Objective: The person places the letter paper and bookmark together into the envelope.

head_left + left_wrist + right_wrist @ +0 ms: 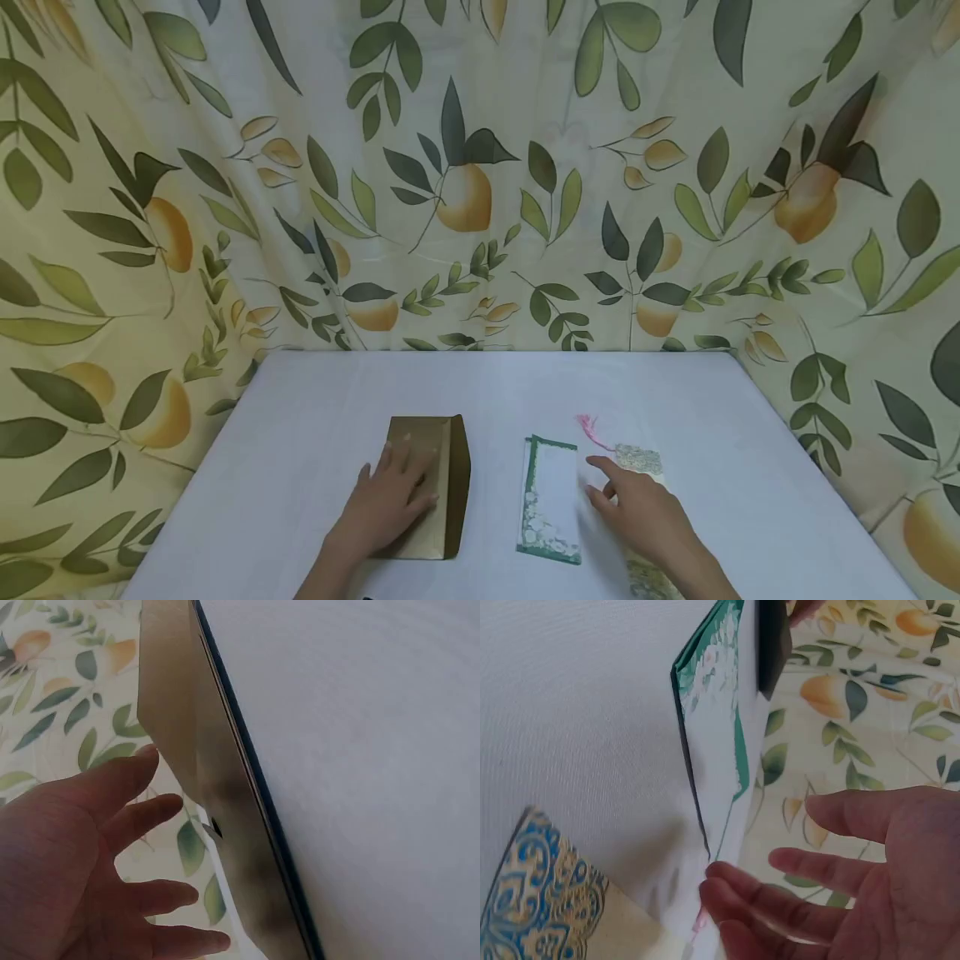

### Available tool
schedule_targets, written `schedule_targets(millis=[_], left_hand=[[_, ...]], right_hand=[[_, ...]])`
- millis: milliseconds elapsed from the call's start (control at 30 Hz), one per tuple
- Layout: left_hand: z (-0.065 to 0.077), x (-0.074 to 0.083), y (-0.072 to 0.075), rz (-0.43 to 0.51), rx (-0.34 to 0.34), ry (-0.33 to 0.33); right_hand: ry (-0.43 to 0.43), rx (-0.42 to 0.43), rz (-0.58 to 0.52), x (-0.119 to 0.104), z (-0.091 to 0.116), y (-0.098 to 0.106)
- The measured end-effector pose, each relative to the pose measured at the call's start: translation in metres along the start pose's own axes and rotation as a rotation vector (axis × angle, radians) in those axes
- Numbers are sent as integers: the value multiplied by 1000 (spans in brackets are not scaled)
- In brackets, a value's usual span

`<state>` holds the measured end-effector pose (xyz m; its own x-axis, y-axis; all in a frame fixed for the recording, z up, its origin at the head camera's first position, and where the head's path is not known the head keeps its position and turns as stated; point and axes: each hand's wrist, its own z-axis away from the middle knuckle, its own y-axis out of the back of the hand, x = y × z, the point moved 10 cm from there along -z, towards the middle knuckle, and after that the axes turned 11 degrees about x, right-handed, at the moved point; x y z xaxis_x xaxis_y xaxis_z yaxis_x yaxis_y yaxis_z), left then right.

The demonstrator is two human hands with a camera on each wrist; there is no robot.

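A golden-brown paper envelope [431,532] lies on the white table, its flap [458,492] unfolded along the right side. Over it my left hand [386,500] rests with spread fingers. In the left wrist view those fingers [161,898] are beside the envelope's flap. Two overlapping white cards [553,492] with green floral borders lie to the envelope's right. My right hand [641,504] is just right of the cards, index finger extended, holding nothing. Partly hidden beneath its forearm is a patterned bookmark [639,458] with a pink tassel [588,429]; the right wrist view shows blue-and-gold ornament on it.
The table [330,400] is covered in plain white cloth. Behind it and along both sides hangs a curtain [480,275] printed with leaves and orange fruit. A small dark object [367,597] shows at the bottom edge.
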<state>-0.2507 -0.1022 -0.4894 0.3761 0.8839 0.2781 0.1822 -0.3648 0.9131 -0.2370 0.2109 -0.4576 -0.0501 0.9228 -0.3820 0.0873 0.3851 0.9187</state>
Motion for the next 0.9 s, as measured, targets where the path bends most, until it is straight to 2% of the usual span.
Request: schedule_targets(millis=[133, 233, 367, 567, 667, 800, 900], left_hand=[[-3, 7, -10, 54, -66, 27], [-5, 10, -17, 46, -98, 41], [-12, 9, -20, -8, -83, 79], [-19, 6, -31, -5, -101, 203], [-19, 9, -29, 2, -104, 250], [-19, 16, -20, -29, -68, 277], [-16, 17, -15, -42, -55, 324]], right_hand=[[-41, -81, 2, 4, 0, -16], [-50, -129, 13, 4, -1, -26], [-44, -129, 2, -6, -10, -33], [-106, -138, 88, -16, -16, -52], [-114, -123, 122, -21, -16, -58], [-110, -93, 121, -27, -16, -58], [-111, -71, 118, -28, -16, -57]])
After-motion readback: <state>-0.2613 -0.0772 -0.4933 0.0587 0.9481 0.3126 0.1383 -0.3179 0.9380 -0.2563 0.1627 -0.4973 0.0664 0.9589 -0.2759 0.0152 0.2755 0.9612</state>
